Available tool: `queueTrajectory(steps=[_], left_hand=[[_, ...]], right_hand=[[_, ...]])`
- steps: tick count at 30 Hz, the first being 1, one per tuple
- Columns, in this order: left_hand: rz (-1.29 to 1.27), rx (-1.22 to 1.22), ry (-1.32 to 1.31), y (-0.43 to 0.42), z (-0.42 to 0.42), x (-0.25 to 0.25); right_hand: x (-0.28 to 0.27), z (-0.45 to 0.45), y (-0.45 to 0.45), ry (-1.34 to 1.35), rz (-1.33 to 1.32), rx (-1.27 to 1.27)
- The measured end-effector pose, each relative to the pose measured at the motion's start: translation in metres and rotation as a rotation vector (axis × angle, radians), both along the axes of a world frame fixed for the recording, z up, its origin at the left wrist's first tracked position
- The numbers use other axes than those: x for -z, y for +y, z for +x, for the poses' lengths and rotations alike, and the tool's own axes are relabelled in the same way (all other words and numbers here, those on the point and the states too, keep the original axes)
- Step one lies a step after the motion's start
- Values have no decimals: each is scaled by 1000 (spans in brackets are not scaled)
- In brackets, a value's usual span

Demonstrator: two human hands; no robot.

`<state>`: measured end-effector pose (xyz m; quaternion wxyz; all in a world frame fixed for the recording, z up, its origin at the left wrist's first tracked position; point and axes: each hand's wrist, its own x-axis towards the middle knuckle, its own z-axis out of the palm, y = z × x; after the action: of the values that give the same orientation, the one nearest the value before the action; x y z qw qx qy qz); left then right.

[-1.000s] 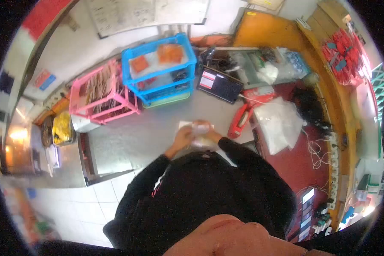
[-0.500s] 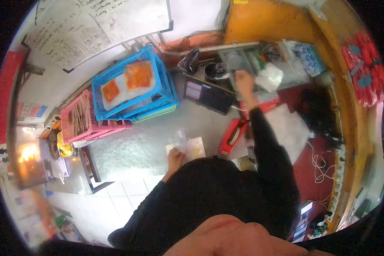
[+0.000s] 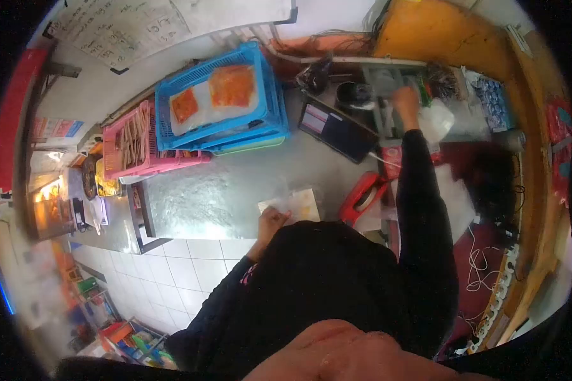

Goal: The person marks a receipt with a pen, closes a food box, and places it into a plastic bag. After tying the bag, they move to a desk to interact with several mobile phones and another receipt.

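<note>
My left hand [image 3: 272, 222] is at the near edge of the metal counter [image 3: 235, 184], its fingers closed at the edge of a clear plastic bag [image 3: 282, 208]. Beside and partly under the bag lies a pale, card-like sheet [image 3: 306, 204]. My right hand [image 3: 405, 100] reaches into the compartmented tray [image 3: 389, 127] at the back right; its fingers are blurred, and I cannot make out whether they hold anything. White plastic [image 3: 437, 120] lies in the tray just right of that hand.
A dark tablet [image 3: 339, 129] and a red handled object [image 3: 362, 197] lie between my hands. Blue baskets [image 3: 165, 127] with orange packs and a pink basket [image 3: 112, 149] stand at the back left. White cables [image 3: 480, 267] lie at the right.
My right hand has left my left hand at the counter and reached over to the tray. My left hand stays by the plastic bag. The camera view has shifted.
</note>
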<state>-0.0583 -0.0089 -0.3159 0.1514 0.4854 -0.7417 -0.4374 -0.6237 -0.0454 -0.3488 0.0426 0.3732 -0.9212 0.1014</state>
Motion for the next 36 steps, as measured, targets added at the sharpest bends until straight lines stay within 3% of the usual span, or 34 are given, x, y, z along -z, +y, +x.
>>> queueTrajectory(steps=[1, 4, 7, 9, 11, 13, 15, 18, 19, 23, 25, 27, 30, 32, 33, 36], left_hand=[[11, -18, 24, 0, 3, 2], [-94, 79, 15, -3, 20, 22], [-110, 96, 40, -8, 25, 4], [-245, 228, 52, -14, 32, 0], [-328, 349, 82, -18, 37, 0], [-308, 412, 123, -23, 39, -2], [-471, 451, 155, -29, 37, -4], [-682, 510, 248, -41, 31, -15], [-746, 529, 289, -47, 29, -14], [-276, 703, 156, -64, 30, -1], [-175, 782, 47, -73, 19, -15], [-120, 774, 103, -76, 12, -16], [-95, 778, 95, -81, -1, -14], [-69, 780, 4, -80, -3, -31], [142, 695, -2, -82, -2, -22], [716, 410, 54, -89, 1, 15]], right_hand=[[-16, 2, 2, 36, -8, -1], [-75, 37, 24, -149, -586, -1], [-142, 149, 48, -409, -821, 6], [-150, 231, 61, -471, -768, -97], [-107, 306, 68, -641, -759, -321], [-61, 371, 85, -1011, -540, -338], [-22, 413, 97, -1117, -511, -477], [-10, 437, 106, -707, -551, -578], [-9, 440, 107, -715, -532, -507], [0, 445, 114, -680, -461, -320], [-15, 457, 116, -685, -524, -269], [-44, 468, 116, -755, -668, -203], [-35, 476, 116, -835, -683, -39], [-24, 483, 121, -1023, -801, -11], [-21, 486, 123, -1117, -861, 2], [-20, 496, 131, -785, -711, -158]])
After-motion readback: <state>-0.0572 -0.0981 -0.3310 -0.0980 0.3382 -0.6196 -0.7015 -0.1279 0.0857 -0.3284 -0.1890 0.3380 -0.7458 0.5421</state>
